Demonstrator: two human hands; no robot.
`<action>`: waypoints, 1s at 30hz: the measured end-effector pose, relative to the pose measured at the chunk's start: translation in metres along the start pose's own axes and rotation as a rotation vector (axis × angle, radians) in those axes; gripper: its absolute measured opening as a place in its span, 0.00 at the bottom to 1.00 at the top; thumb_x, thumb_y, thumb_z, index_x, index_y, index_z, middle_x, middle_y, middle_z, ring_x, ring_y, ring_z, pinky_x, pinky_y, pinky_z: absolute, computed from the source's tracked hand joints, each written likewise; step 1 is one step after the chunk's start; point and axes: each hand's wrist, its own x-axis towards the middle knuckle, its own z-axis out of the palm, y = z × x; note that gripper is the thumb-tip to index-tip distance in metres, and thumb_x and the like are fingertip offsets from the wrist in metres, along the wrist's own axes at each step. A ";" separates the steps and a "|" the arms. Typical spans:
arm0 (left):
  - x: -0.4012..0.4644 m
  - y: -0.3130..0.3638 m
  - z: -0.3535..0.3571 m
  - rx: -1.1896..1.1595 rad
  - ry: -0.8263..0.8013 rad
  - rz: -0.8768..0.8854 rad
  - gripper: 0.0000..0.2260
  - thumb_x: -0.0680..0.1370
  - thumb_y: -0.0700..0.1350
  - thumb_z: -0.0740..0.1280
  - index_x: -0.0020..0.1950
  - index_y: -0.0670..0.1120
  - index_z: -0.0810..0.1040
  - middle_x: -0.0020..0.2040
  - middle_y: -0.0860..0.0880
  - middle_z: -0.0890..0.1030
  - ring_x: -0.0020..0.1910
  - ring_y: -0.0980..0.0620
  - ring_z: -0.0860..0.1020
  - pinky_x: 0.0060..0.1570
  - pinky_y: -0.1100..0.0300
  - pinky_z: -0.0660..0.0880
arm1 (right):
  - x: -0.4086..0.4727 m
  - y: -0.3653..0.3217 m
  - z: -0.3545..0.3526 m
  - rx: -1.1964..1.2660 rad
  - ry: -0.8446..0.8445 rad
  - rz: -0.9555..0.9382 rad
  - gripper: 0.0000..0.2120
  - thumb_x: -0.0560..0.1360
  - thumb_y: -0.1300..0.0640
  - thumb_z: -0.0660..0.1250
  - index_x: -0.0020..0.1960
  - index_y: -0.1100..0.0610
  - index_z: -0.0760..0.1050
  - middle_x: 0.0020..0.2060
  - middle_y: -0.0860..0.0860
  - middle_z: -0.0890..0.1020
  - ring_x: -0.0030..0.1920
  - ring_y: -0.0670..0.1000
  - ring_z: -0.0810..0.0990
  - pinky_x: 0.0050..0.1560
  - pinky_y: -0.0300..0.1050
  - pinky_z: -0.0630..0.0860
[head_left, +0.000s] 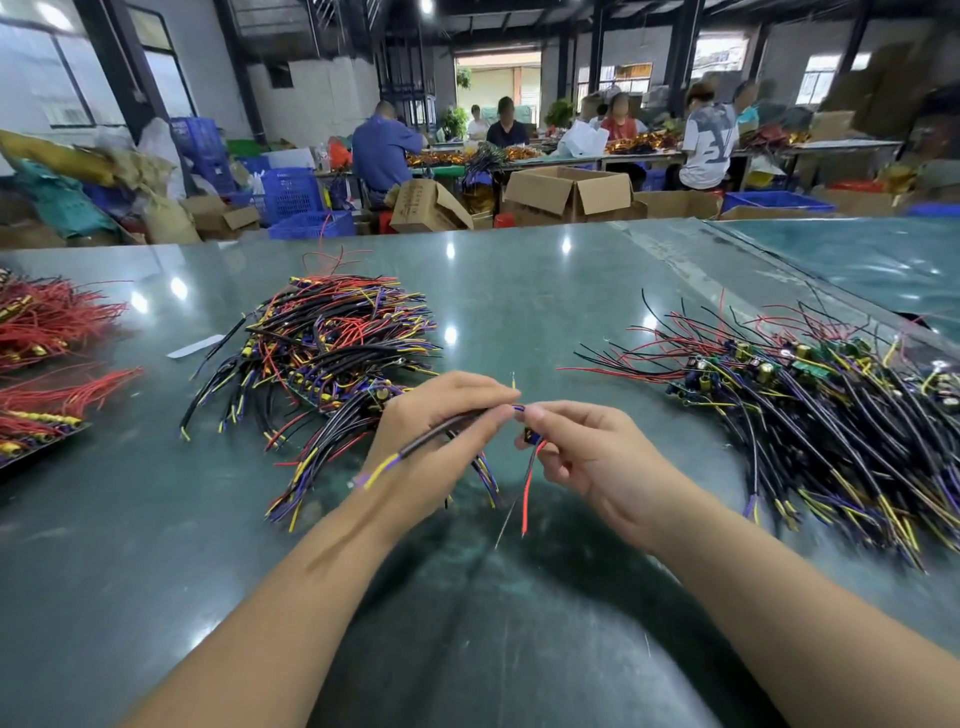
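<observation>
The left hand (436, 441) pinched a black-sleeved cable (434, 434) that ran toward 8 o'clock, ending in yellow and purple. Just at its 3 o'clock, the right hand (587, 452) pinched a small blue part (532, 435), its red lead (527, 493) hanging toward 6. Wire piles lay at 11 (332, 343) and 3 o'clock (805, 405) on the green table (519, 291).

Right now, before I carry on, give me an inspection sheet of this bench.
Surface: glossy green table, lamp glare on it.
Job's things: black-sleeved wire with yellow and purple ends; small dark part with a red lead hanging.
Clutter: white strip beside the middle pile.
Grippers: left hand grips the black-sleeved wire; right hand pinches the small dark part.
Cables: mixed wire pile left of the hands; circuit-board harness pile right; red wire bundles far left.
Surroundings: cardboard boxes, blue crates, seated workers behind.
</observation>
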 end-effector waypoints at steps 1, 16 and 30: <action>0.000 0.001 -0.001 -0.018 0.022 -0.021 0.07 0.73 0.43 0.71 0.50 0.46 0.84 0.47 0.50 0.83 0.46 0.54 0.81 0.47 0.58 0.77 | 0.000 0.001 0.000 -0.049 -0.008 -0.019 0.05 0.76 0.62 0.67 0.49 0.63 0.79 0.33 0.53 0.78 0.28 0.45 0.67 0.30 0.33 0.66; 0.003 -0.013 -0.003 -0.190 0.165 -0.270 0.08 0.74 0.37 0.71 0.43 0.49 0.77 0.32 0.53 0.81 0.33 0.56 0.79 0.37 0.63 0.77 | -0.010 0.000 0.006 -0.915 -0.212 -0.417 0.22 0.70 0.55 0.74 0.50 0.46 0.60 0.33 0.44 0.77 0.35 0.42 0.73 0.38 0.32 0.66; 0.003 -0.005 -0.008 -0.417 -0.090 -0.485 0.08 0.78 0.36 0.64 0.54 0.45 0.71 0.42 0.47 0.81 0.40 0.55 0.81 0.48 0.58 0.80 | -0.008 0.006 -0.003 -0.623 -0.176 -0.263 0.14 0.75 0.59 0.68 0.52 0.50 0.64 0.35 0.48 0.78 0.36 0.54 0.76 0.40 0.48 0.71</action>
